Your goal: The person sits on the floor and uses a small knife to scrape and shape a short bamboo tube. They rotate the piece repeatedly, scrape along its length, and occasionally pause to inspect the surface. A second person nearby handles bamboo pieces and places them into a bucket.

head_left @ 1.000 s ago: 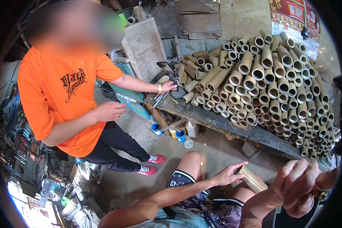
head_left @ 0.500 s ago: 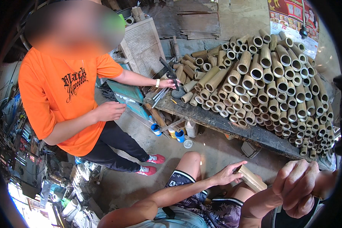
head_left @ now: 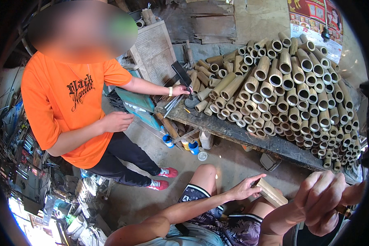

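My left hand [head_left: 246, 187], low and right of the middle, is closed around one end of a short bamboo tube [head_left: 272, 194]. The tube slants down to the right above my lap. My right hand [head_left: 322, 201] is raised close to the camera at the lower right, its fingers curled tight. A small brass-coloured piece [head_left: 345, 211] shows beside those fingers, but I cannot make out what it belongs to. More skin shows at the right rim, partly cut off.
A large stack of bamboo tubes [head_left: 291, 98] lies on a dark workbench [head_left: 250, 137]. At left stands a person in an orange shirt [head_left: 69, 102], one hand at a flat black device [head_left: 181, 74] on the bench. Blue containers [head_left: 193, 147] and a stool [head_left: 270, 161] are below.
The black device by the other person's hand has turned and shows a broader face. My hands and the bamboo tube have barely moved.
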Demonstrator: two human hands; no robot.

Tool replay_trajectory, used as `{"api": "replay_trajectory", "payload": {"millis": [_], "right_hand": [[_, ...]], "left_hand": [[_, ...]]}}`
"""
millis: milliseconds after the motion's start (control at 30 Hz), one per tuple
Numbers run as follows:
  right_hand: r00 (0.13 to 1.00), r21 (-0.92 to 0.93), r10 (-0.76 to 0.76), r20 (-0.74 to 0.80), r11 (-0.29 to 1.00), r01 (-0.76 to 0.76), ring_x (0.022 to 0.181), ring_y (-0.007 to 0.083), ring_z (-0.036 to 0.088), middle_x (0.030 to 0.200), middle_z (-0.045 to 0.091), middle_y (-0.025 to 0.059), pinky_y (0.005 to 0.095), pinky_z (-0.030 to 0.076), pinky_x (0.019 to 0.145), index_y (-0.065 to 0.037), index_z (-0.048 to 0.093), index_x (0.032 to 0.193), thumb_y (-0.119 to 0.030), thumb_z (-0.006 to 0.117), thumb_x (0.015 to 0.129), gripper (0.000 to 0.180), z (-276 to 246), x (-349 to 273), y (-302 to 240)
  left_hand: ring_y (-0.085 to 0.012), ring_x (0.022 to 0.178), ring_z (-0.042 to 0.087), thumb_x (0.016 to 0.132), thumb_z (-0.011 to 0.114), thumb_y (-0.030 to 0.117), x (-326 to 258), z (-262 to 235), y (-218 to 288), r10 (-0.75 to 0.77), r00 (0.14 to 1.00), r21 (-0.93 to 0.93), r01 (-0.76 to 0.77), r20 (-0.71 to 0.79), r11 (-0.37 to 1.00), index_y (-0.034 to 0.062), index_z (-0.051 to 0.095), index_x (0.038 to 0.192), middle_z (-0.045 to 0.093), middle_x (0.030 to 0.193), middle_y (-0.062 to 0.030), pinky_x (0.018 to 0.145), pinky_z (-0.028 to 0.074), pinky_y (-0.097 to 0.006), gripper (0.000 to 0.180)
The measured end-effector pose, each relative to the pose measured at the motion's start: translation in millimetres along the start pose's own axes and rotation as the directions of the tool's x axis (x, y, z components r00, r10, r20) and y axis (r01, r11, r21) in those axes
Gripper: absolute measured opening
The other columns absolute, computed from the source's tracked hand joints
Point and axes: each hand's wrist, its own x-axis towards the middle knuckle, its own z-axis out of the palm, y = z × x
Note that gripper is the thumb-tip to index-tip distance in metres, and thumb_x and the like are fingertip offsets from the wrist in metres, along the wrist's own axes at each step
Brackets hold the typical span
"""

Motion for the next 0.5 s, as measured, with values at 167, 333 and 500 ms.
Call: {"api": "replay_trajectory", "payload": {"millis": [167,333,500], "right_hand": [[0.992,-0.02,0.05,0.119,0.999,-0.048,0.034,0.0076,0.049,0.056,0.064,0.0053,0.0209,0.041,0.037,-0.005,0.034,0.156,0.003,0.066,0.084,0.079,-21.3,-18.6,-13.5],[0.982,-0.091,-0.039,-0.184,0.996,0.023,0.035,0.0077,0.05,0.057,0.064,0.0052,0.0214,0.042,0.038,-0.006,0.027,0.162,0.001,0.065,0.085,0.087,-18.6,-41.4,-23.1],[0.989,-0.08,-0.019,-0.144,0.997,0.007,0.035,0.0077,0.05,0.056,0.064,0.0049,0.0222,0.042,0.039,-0.008,0.021,0.166,0.0,0.064,0.086,0.092,-20.6,-43.2,-22.6]], "left_hand": [[-0.0137,0.093,0.067,0.105,0.061,0.016,-0.6,1.1,1.9,-0.001,1.0,-0.003,0.001,-0.001,1.0,0.0108,0.026,0.165,0.065,0.129,-0.0099,0.083,0.06,-0.029,0.07],[-0.0134,0.093,0.067,0.105,0.061,0.016,0.0,1.5,1.7,0.014,1.0,0.003,-0.014,-0.009,1.0,0.0103,0.026,0.165,0.064,0.131,-0.0102,0.083,0.06,-0.029,0.07],[-0.0137,0.093,0.067,0.104,0.062,0.016,0.0,1.0,0.2,0.009,1.0,0.005,-0.008,-0.007,1.0,0.0091,0.026,0.165,0.063,0.132,-0.0106,0.083,0.06,-0.029,0.071]]}}
